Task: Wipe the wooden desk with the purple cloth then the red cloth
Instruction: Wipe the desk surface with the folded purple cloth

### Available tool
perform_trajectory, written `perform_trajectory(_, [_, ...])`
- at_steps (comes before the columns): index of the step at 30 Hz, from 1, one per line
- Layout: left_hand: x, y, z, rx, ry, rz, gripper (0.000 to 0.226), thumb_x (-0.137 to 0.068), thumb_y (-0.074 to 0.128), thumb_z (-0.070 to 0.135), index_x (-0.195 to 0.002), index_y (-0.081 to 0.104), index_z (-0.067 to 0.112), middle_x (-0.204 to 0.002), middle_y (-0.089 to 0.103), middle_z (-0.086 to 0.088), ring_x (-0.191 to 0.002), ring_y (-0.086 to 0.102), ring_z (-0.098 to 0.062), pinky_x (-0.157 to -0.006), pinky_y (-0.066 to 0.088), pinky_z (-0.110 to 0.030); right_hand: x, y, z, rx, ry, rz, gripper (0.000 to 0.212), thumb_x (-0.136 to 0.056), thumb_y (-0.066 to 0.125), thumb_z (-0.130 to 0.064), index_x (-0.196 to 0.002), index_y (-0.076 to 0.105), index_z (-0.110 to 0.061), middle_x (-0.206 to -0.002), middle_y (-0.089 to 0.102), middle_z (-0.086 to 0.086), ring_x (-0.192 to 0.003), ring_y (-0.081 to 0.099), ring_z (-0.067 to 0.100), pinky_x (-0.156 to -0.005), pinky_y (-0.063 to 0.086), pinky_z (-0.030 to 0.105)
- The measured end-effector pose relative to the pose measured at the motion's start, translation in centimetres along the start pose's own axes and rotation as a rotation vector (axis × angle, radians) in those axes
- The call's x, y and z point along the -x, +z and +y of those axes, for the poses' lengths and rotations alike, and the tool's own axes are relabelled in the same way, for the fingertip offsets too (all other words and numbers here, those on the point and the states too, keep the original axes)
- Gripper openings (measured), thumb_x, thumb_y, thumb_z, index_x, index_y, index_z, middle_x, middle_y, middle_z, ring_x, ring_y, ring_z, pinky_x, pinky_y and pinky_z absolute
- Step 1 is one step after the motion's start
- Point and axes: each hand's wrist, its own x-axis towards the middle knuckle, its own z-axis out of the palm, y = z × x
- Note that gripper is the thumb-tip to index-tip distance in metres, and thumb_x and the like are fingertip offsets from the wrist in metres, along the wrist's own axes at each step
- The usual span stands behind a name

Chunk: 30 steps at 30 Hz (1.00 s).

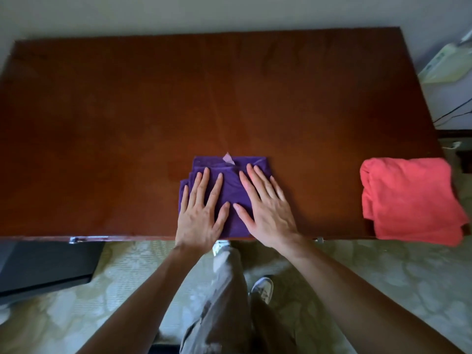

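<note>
The left hand (201,213) lies flat, fingers straight and spread, pressing the left half of the folded purple cloth (231,190) onto the wooden surface (127,118) at its near edge. The right hand (265,205), just beside it, presses the cloth's right half the same way; neither grips anything. The cloth looks soft, light and limp (a small label pokes out beyond the fingertips), so flat palm pressure should slide it better than a pinch. Well to the right of the right hand, the red cloth (408,200) lies folded, overhanging the near edge. No containers show.
</note>
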Motion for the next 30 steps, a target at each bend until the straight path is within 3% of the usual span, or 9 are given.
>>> perform_trajectory(4, [-5.3,-0.8,-0.5,0.009,0.044,0.004,0.065,-0.104,0.024,0.055,-0.162,0.007,0.033,-0.171,0.003,0.001,-0.158,-0.003,-0.015,-0.128,0.004,-0.045,-4.4,-0.1,2.3,-0.021,-0.007,0.049,0.07,-0.104,0.036,-0.057,-0.163,0.027,-0.019,-0.172,0.019,0.003,-0.16,0.014,0.015,-0.129,0.019,0.043])
perform_trajectory(15, [-29.4,-1.9,0.7,0.005,0.094,0.008,0.071,-0.097,0.01,0.064,-0.162,0.006,0.035,-0.171,-0.001,0.002,-0.157,-0.004,-0.017,-0.128,-0.002,-0.041,-23.8,-2.1,14.0,0.039,0.054,0.066,0.074,-0.102,0.026,-0.062,-0.162,0.026,-0.02,-0.171,0.022,0.003,-0.159,0.014,0.017,-0.129,0.014,0.042])
perform_trajectory(20, [-39.3,-2.2,0.7,-0.017,0.117,0.023,0.065,-0.103,0.026,0.058,-0.162,0.01,0.035,-0.171,0.001,0.001,-0.157,-0.002,-0.017,-0.127,-0.001,-0.041,-31.7,-2.9,18.3,0.054,0.082,0.074,0.076,-0.1,0.024,-0.063,-0.162,0.027,-0.019,-0.171,0.023,0.004,-0.159,0.015,0.017,-0.128,0.015,0.041])
perform_trajectory(27, [-45.1,-2.5,1.2,-0.03,0.125,0.03,0.063,-0.105,0.032,0.053,-0.162,0.011,0.034,-0.171,0.002,0.0,-0.158,-0.001,-0.017,-0.127,-0.001,-0.041,-36.3,-3.6,20.6,0.046,0.116,0.057,0.082,-0.096,0.017,-0.065,-0.163,0.024,-0.018,-0.172,0.02,0.005,-0.16,0.012,0.018,-0.129,0.01,0.041])
perform_trajectory(30, [-44.6,-2.4,1.6,-0.031,0.125,0.022,0.063,-0.106,0.03,0.051,-0.162,0.008,0.032,-0.171,0.0,-0.002,-0.158,-0.003,-0.019,-0.127,-0.002,-0.043,-35.7,-3.4,20.4,0.05,0.128,0.055,0.077,-0.101,0.023,-0.062,-0.163,0.022,-0.017,-0.173,0.017,0.005,-0.16,0.01,0.018,-0.13,0.01,0.042])
